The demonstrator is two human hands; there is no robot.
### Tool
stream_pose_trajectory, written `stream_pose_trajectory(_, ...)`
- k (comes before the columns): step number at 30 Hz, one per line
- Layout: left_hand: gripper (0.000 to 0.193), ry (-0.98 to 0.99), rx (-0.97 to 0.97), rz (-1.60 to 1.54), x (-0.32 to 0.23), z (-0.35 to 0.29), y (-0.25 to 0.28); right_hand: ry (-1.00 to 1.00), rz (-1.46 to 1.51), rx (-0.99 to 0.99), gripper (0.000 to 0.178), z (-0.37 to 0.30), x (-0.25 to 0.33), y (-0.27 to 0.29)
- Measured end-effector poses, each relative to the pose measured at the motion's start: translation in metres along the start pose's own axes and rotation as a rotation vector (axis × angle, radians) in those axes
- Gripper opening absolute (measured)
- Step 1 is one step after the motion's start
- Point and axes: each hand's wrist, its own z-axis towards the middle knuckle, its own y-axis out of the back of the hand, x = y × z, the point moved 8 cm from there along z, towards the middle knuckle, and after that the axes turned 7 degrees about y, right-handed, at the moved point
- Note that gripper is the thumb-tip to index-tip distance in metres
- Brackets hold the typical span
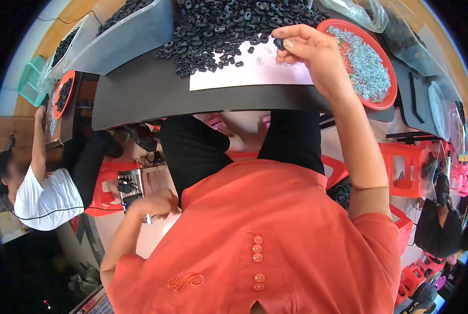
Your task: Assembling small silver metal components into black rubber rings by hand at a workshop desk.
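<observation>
Black part (279, 44) clamped in the grip of the right hand (311, 52), above paper (223, 79): apparently single-piece handling, next needing steadiness. Left hand (159, 204): grip unclear.

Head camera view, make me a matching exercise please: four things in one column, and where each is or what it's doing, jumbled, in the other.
1. Right hand
2. Left hand
3. Red tray
4. White sheet

A. Holds many pale, shiny bits
B. Lies partly under a heap of dark pieces
C. Pinches a small dark part
D. Is low, beside the left thigh

Pairs: 1-C, 2-D, 3-A, 4-B
</observation>
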Motion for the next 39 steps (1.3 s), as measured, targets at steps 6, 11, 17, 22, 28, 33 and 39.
stream_pose_trajectory(6,0.007,-0.857,-0.928,-0.037,-0.232,-0.123,0.112,0.001,0.092,0.060,0.024,-0.009,0.005,-0.025)
stream_pose_trajectory(11,0.025,-1.175,-1.454,0.035,-0.306,-0.136,0.137,0.039,0.082,0.095,0.025,-0.019,0.011,-0.042)
stream_pose_trajectory(17,0.027,-1.160,-1.361,-0.026,-0.326,-0.094,0.139,0.115,0.130,0.042,0.025,-0.034,0.014,-0.051)
stream_pose_trajectory(22,0.014,-1.083,-1.174,0.019,-0.327,-0.080,0.149,0.074,0.190,-0.016,0.023,-0.039,-0.001,-0.054)
stream_pose_trajectory(28,0.006,-1.060,-0.996,-0.707,-0.281,-0.052,0.183,0.352,-0.261,0.216,0.026,-0.060,0.085,-0.079)
stream_pose_trajectory(33,0.011,-1.096,-0.951,-0.870,-0.279,-0.043,0.185,0.655,-0.171,0.453,0.023,-0.104,0.116,-0.080)
stream_pose_trajectory(39,0.008,-1.174,-0.828,-1.056,-0.268,-0.039,0.187,0.752,-0.336,0.502,0.023,-0.132,0.104,-0.061)
